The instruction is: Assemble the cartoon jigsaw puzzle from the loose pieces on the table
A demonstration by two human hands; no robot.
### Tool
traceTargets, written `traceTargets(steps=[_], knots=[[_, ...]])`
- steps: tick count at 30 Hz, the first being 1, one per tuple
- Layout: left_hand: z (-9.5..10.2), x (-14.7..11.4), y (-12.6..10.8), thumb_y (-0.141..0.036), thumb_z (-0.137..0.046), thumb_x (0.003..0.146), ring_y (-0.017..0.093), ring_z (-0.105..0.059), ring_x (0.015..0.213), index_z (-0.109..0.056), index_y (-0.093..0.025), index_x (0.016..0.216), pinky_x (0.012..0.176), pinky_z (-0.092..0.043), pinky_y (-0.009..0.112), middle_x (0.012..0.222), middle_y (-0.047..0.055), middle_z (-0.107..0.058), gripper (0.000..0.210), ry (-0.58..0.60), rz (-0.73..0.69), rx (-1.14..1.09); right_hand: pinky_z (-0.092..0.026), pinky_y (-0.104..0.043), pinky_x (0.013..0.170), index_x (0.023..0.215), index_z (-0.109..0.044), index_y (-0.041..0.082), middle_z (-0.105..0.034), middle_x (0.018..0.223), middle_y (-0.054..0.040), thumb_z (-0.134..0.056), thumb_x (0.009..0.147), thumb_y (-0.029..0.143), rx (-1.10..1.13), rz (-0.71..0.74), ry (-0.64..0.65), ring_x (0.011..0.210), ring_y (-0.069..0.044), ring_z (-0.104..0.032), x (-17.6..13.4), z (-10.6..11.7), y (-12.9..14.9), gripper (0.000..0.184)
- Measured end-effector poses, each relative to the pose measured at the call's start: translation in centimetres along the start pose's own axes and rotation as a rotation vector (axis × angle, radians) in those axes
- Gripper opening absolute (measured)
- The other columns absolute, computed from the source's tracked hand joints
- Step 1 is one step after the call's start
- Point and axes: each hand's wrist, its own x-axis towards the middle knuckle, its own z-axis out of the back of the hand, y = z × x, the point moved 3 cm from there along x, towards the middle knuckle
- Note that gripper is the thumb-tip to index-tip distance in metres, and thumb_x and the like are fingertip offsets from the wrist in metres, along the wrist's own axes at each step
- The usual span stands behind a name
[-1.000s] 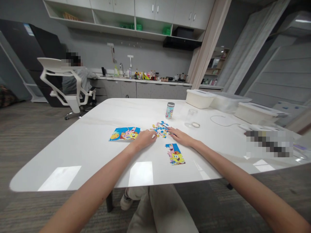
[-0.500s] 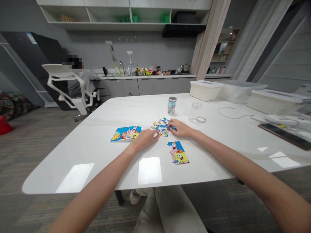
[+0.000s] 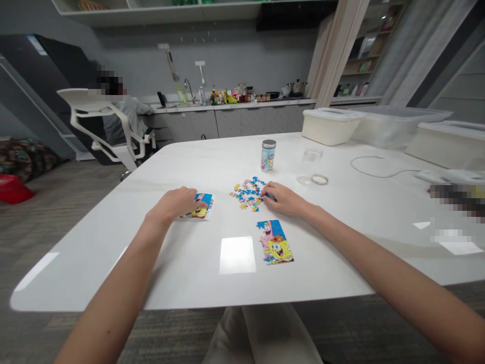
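Note:
My left hand (image 3: pixel 176 205) is closed on a cartoon picture card (image 3: pixel 200 206) at the left, its thumb and fingers over the printed side and hiding part of it. My right hand (image 3: pixel 282 198) is at the right edge of a loose heap of jigsaw pieces (image 3: pixel 248 193). Its fingertips are drawn together on a puzzle piece, which they mostly hide. Nearer to me lies a joined section of puzzle (image 3: pixel 276 242), showing a yellow and a pink cartoon figure, with a jagged left edge.
Behind the heap stands a printed can (image 3: pixel 268 155) with a metal lid. To its right are a clear jar (image 3: pixel 311 157) and a ring-shaped lid (image 3: pixel 319 179). Storage boxes (image 3: pixel 331 126) and a cable (image 3: pixel 373 173) occupy the table's right side. A person (image 3: pixel 127 119) sits beyond the table.
My left hand has moved left from the heap onto the picture card, which now sits turned. My right hand stays by the pieces. The view has tipped down.

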Motion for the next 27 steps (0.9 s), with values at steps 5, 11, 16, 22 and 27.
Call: traceTargets(steps=[5, 11, 16, 22, 27], knots=[[-1.3, 1.2, 2.4, -0.064, -0.044, 0.080, 0.024, -0.067, 0.082, -0.063, -0.021, 0.114, 0.066, -0.047, 0.027, 0.105, 0.012, -0.069, 0.059, 0.123, -0.001, -0.116, -0.045, -0.038, 0.088, 0.096, -0.061, 0.019, -0.058, 0.100, -0.0093, -0.048, 0.088, 0.016, -0.015, -0.006, -0.017, 0.094, -0.023, -0.057, 0.0, -0.2, 0.5, 0.016], [-1.7, 1.4, 1.4, -0.067, -0.047, 0.076, 0.028, -0.067, 0.080, -0.062, -0.015, 0.114, 0.061, -0.045, 0.030, 0.102, 0.017, -0.069, 0.066, 0.132, -0.047, -0.099, -0.045, -0.039, 0.089, 0.097, -0.062, 0.018, -0.058, 0.100, -0.0098, -0.048, 0.087, 0.016, 0.004, 0.021, -0.038, 0.096, -0.023, -0.057, -0.1, -0.6, 0.3, 0.017], [-1.1, 0.6, -0.3, -0.068, -0.043, 0.079, 0.030, -0.066, 0.083, -0.056, -0.014, 0.117, 0.064, -0.045, 0.033, 0.104, 0.019, -0.067, 0.067, 0.101, -0.069, -0.096, -0.045, -0.039, 0.091, 0.097, -0.063, 0.018, -0.058, 0.102, -0.0101, -0.049, 0.088, 0.016, 0.013, 0.050, -0.035, 0.097, -0.023, -0.057, -0.1, -0.7, 0.2, 0.017], [-1.0, 0.1, -1.7, -0.074, -0.041, 0.076, 0.028, -0.065, 0.078, -0.051, -0.015, 0.118, 0.062, -0.044, 0.033, 0.101, 0.019, -0.067, 0.073, 0.116, -0.142, -0.188, -0.047, -0.039, 0.088, 0.111, -0.058, 0.018, -0.060, 0.105, -0.0103, -0.050, 0.089, 0.017, 0.013, 0.071, -0.033, 0.099, -0.023, -0.057, 0.0, -1.0, 0.6, 0.024], [-0.9, 0.1, -1.7, -0.075, -0.033, 0.080, 0.029, -0.064, 0.077, -0.052, -0.017, 0.117, 0.064, -0.043, 0.034, 0.098, 0.017, -0.067, 0.072, 0.092, -0.190, -0.157, -0.047, -0.040, 0.089, 0.108, -0.062, 0.020, -0.060, 0.109, -0.0100, -0.049, 0.092, 0.018, 0.023, 0.157, 0.028, 0.102, -0.023, -0.056, 0.1, -1.2, 1.3, 0.021]])
